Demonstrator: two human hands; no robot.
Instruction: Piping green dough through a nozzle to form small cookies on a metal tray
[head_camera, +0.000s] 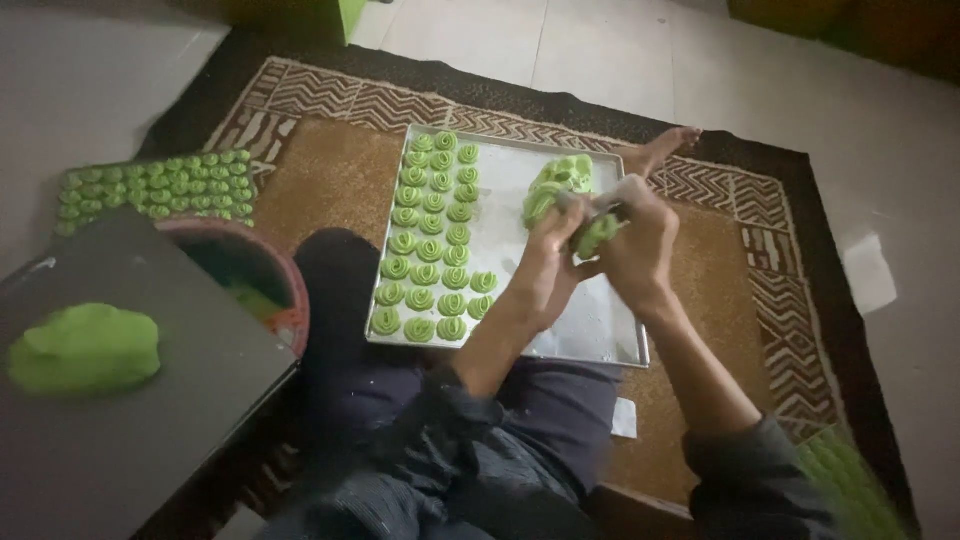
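A metal baking tray (600, 335) lies on the rug with several rows of small green dough swirls (432, 240) along its left side. Above the tray's middle both hands meet on a lump of green dough (560, 185). My left hand (548, 262) grips its lower side. My right hand (640, 240) closes on a green piece together with a small dark tool whose shape I cannot make out. Dark sleeves cover both forearms.
A second tray of green swirls (150, 185) lies at the left. Nearby stands a reddish bowl (285, 290), and a dark board (150, 400) carries a green dough lump (85, 348). A patterned brown rug (330, 180) lies under everything. A bare foot (662, 150) rests beyond the tray.
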